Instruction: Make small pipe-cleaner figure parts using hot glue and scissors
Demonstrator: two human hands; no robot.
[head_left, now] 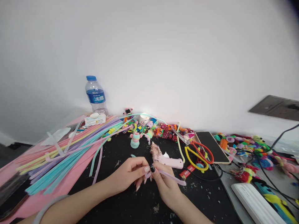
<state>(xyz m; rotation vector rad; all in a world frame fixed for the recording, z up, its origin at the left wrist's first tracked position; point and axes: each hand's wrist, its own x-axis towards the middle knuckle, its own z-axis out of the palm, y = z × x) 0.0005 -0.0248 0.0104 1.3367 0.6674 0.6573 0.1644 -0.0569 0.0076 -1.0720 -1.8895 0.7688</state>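
Note:
My left hand [134, 172] and my right hand [167, 183] meet over the black mat, fingertips pinched together. Between them is a lilac pipe cleaner [174, 178], its near end bent into a small loop at the fingertips and its long end sticking out to the right past my right hand. Just beyond my fingers lies a pale pink glue gun [169, 161] with a stained nozzle end. A small mint and pink pipe-cleaner figure [135, 140] stands upright behind my left hand.
Bundled pastel pipe cleaners [70, 155] spread at the left, near a water bottle [96, 96]. Scissors [198, 155], a red wrapper [187, 171] and a phone [211, 146] lie right. Colourful figures line the wall. Cables and a white power strip [255, 202] are far right.

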